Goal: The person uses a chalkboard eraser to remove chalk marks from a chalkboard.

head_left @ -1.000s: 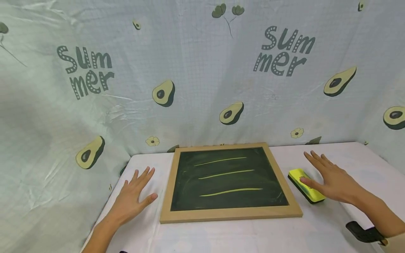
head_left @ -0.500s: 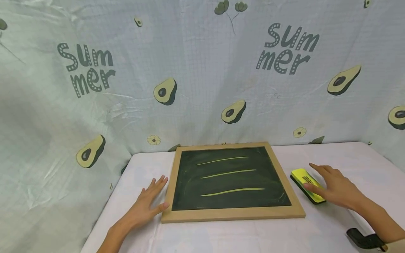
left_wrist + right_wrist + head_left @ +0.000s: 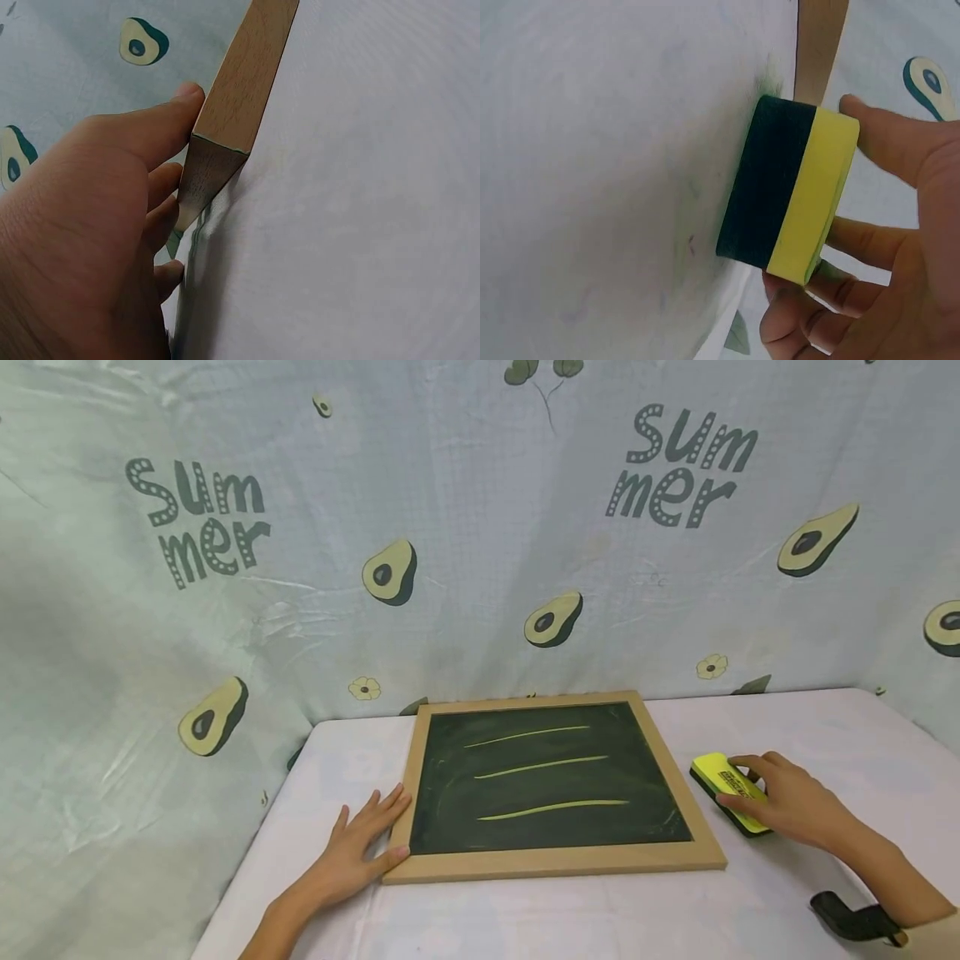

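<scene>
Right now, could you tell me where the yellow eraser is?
In the head view, the yellow eraser lies on the white tabletop, just right of the wooden-framed chalkboard, with the right hand on it.

A pale, creased cloth (image 3: 465, 527) hangs behind the tabletop (image 3: 540, 922), printed with halved avocados (image 3: 553, 620), small yellow flowers (image 3: 364, 688), dark leaves (image 3: 752, 686) and grey "summer" lettering (image 3: 665, 497) that appears twice. The tabletop is whitish, with faint greenish smudges (image 3: 769, 81).
</scene>
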Demonstrator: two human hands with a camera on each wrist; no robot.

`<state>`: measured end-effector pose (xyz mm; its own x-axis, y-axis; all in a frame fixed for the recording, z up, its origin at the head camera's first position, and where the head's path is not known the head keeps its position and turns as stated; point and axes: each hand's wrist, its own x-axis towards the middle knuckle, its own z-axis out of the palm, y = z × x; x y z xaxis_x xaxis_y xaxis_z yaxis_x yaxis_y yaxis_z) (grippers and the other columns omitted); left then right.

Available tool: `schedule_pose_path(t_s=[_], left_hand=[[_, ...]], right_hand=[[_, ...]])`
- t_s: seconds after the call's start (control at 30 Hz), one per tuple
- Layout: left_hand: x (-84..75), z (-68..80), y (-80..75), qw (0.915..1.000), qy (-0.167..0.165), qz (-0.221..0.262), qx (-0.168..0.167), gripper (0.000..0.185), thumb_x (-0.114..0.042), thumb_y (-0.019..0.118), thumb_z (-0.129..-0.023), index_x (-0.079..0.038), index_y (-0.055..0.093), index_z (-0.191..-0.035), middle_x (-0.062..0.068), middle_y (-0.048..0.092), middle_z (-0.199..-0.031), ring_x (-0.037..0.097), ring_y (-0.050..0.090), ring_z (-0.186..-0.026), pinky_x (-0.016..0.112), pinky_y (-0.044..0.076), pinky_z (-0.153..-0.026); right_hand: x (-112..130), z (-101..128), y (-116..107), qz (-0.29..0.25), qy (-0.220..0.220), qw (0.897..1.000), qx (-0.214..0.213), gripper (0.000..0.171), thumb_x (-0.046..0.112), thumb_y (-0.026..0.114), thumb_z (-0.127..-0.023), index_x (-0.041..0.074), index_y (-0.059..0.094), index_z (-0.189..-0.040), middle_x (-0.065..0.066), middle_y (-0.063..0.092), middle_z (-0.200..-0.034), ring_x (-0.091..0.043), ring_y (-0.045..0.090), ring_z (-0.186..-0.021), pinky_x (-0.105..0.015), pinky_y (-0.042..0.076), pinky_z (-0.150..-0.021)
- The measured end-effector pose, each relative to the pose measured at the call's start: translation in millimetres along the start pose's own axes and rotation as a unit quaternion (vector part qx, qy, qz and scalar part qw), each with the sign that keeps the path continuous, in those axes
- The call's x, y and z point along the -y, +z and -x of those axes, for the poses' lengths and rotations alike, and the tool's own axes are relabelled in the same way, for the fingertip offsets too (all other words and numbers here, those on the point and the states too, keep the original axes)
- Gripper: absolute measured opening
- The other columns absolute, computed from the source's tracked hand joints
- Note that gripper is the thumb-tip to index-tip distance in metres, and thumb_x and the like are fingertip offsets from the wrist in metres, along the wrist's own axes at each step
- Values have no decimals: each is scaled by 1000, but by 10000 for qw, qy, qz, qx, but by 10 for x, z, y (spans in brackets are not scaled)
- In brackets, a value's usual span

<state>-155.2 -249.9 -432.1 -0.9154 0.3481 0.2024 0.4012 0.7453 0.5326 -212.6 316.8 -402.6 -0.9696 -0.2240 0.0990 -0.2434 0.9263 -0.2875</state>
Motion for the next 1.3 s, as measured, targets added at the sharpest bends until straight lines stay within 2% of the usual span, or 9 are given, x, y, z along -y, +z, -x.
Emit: schedule_pose_path(t_s=[0.23,0.5,0.67,0.77,0.9,1.1,1.3], left_hand=[[8,26,11,10000,-60,19,60,67,-38,62,-91,-14,38,-148,7,26,-155,43,17,-140,73,-4,-99],[4,38,0,10000,-7,13,32,66,-37,62,-91,-13,39,-148,8,26,-155,44,18,-139,73,-3,-99],[4,20,-17,10000,24,-32,28,66,-38,62,-91,-13,38,-148,8,26,-155,45,18,-139,73,-3,-99],[1,18,-26,10000,-7,-41,37,66,-38,62,-91,-13,38,-148,7,26,-155,45,18,-139,72,-3,-100],[4,18,-24,10000,-21,-47,13,66,-38,62,-91,-13,39,-148,7,26,-155,45,18,-139,72,-3,-100],[9,18,-7,10000,-60,-17,18,66,-39,62,-91,-14,39,-148,6,26,-155,44,17,-140,72,-3,-100],[6,2,4,10000,-15,10,16,66,-38,62,-91,-15,39,-148,6,26,-155,43,17,-140,71,-3,-100]], right_hand=[[43,-48,10,-116,131,9998,5,78,46,74,-79,-18,53,-119,-28,58,-97,-37,59,-83,-52,49,-66],[64,-87,-63,-30,67,9997,-237,70,36,76,-78,-19,56,-115,-28,58,-94,-33,57,-78,-48,48,-61],[132,-174,-156,-32,-4,9989,-472,71,37,76,-78,-20,55,-116,-25,58,-90,-26,53,-70,-38,44,-55],[217,-260,-194,-94,-145,9979,-623,69,36,76,-79,-19,56,-116,-23,58,-89,-25,53,-70,-34,42,-53],[334,-417,-221,-186,-389,9961,-770,64,33,75,-81,-17,58,-117,-24,59,-91,-28,57,-73,-34,44,-54],[524,-656,-191,-276,-643,9949,-720,62,33,74,-83,-14,58,-121,-26,62,-99,-30,58,-78,-37,46,-58],[624,-842,-124,-400,-643,9949,-669,61,31,75,-82,-12,59,-121,-26,63,-103,-28,58,-78,-41,47,-62]])
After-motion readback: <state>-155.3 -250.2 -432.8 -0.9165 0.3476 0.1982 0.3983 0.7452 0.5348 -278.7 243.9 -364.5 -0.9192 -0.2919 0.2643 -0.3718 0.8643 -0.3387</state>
